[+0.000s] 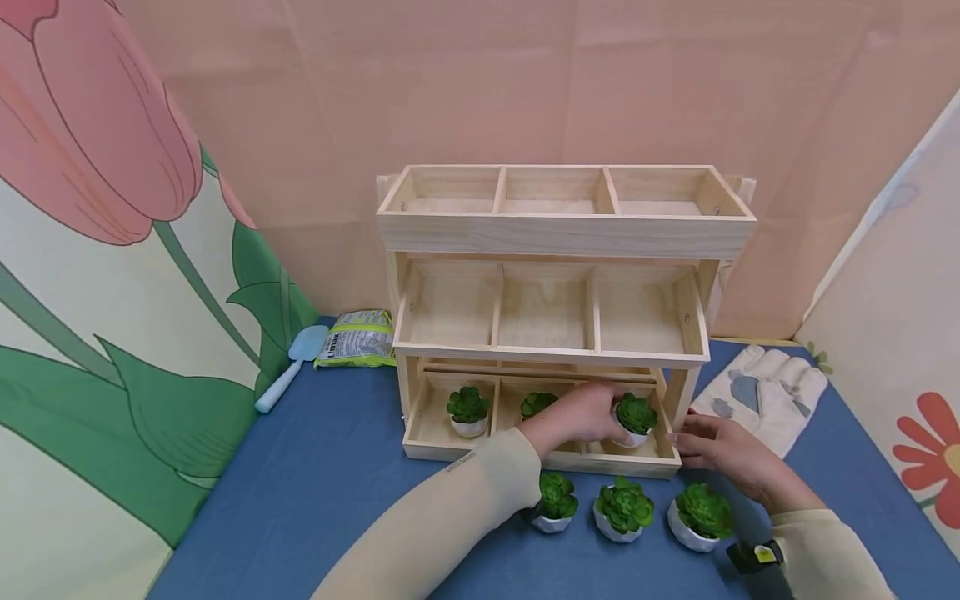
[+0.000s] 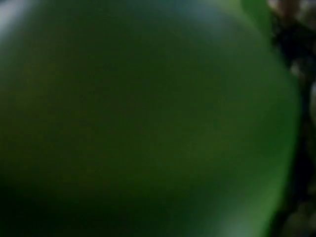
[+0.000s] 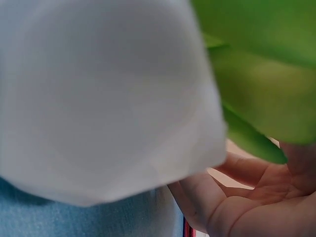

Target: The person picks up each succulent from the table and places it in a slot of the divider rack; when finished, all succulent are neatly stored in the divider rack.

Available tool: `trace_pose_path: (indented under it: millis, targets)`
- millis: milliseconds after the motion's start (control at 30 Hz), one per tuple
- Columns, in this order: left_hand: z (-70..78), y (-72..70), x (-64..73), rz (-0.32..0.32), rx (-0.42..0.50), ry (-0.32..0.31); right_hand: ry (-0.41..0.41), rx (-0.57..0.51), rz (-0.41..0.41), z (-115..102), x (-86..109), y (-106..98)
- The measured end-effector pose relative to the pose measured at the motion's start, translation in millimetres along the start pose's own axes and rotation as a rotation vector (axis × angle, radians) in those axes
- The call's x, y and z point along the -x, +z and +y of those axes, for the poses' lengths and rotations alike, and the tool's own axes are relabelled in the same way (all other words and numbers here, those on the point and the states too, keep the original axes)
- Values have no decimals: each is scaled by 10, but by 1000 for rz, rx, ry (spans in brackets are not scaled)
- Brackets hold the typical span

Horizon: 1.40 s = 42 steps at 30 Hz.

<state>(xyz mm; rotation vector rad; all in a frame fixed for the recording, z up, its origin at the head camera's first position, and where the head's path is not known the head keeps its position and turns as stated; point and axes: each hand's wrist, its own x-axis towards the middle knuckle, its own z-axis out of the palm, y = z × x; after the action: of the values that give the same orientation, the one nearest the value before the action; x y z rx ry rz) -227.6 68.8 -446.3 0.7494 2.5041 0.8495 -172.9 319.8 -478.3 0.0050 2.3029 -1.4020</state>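
My left hand (image 1: 588, 412) grips a small potted succulent (image 1: 636, 415) by its white pot, in the right compartment of the bottom tier of a wooden three-tier shelf (image 1: 566, 235). Two more succulents sit on that tier: one plant (image 1: 468, 408) in the left compartment, another (image 1: 538, 404) in the middle, partly hidden behind the left hand. My right hand (image 1: 723, 454) has its fingertips at the right end of the bottom tray. Blurred green leaf (image 2: 148, 118) fills the left wrist view. A white pot (image 3: 113, 108) looms close in the right wrist view, the hand (image 3: 261, 207) behind it.
In front of the shelf on the blue cloth (image 1: 315, 483) stand three potted succulents, the middle one (image 1: 624, 508) between the others. A white patterned glove (image 1: 768, 396) lies right of the shelf. Left of it are a green-and-white bag (image 1: 356, 340) and a light-blue trowel (image 1: 292, 367).
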Motion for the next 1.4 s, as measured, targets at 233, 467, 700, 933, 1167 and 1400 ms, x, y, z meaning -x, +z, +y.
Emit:
trace_pose_path:
  millis: [233,467,700,933,1167,1400]
  targets:
    - [8,33,-13,-21,-20,-27,-6,1,-2,12,1,-3]
    - [40,41,10,-24,-63,-49,-8,1,-2,11,2,1]
    - [70,53,28,-70,-56,-69,-8,2,0,9,6,9]
    - [62,58,44,-65,-139,-47,-5,6,-1,15,-2,0]
    - [73,-3,143,-59,-177,-28,17,1,2,9,-8,-8]
    - [45,-85,366,-6,-91,30,10,-8,-7,24,-10,-11]
